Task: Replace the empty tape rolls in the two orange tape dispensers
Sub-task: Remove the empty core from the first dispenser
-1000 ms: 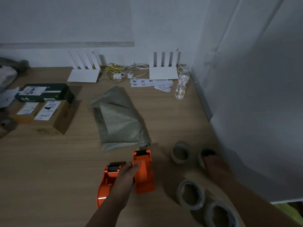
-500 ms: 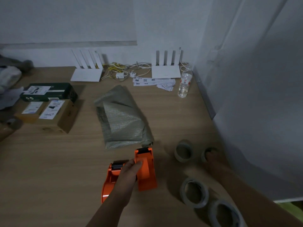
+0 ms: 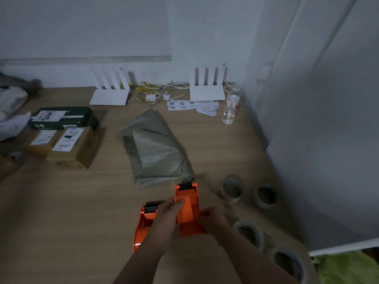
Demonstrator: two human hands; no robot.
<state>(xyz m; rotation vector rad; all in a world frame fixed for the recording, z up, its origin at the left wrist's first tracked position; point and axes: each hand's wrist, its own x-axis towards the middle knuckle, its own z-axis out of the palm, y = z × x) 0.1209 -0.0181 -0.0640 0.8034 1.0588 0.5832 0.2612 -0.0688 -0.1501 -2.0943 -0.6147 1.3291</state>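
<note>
Wooden table [image 3: 61, 222], pale grain, dim light; white wall behind, grey-white panel closing the right side. Clock bearings are taken from the table's centre.

- 10 o'clock edge: heap of white cloth [image 3: 10, 111], partly cut off.
- 9 to 10 o'clock: dark green box [image 3: 61, 117] with a white label, lying just behind a brown carton [image 3: 67, 148] bearing two paper labels.
- 11 o'clock, against the wall: left router [image 3: 109, 93], white, four aerials up.
- 12 o'clock: tangle of yellow and white cables [image 3: 155, 93] with a plug adapter.
- Centre: folded grey-green woven sack [image 3: 153, 152], flat on the wood.
- 1 o'clock: right router [image 3: 207, 89], white; printed paper strips [image 3: 190, 105] in front of it; clear water bottle [image 3: 230, 107] upright beside them.
- 6 o'clock: left dispenser [image 3: 143, 224], orange, lying on the table, partly under the left hand [image 3: 166, 220].
- 6 o'clock, just right: right dispenser [image 3: 187, 206], orange, touching the first. The left hand's fingers curl onto its near face; the right hand [image 3: 213, 220] presses its right flank, fingers bent against it, grip blurred.
- 4 o'clock: two empty cores [image 3: 232, 189], upright, near each other.
- 5 o'clock: two tape rolls [image 3: 251, 234], lying flat beside the right forearm.
- Lower right corner, off the table: yellow-green material [image 3: 348, 267], unidentifiable.
</note>
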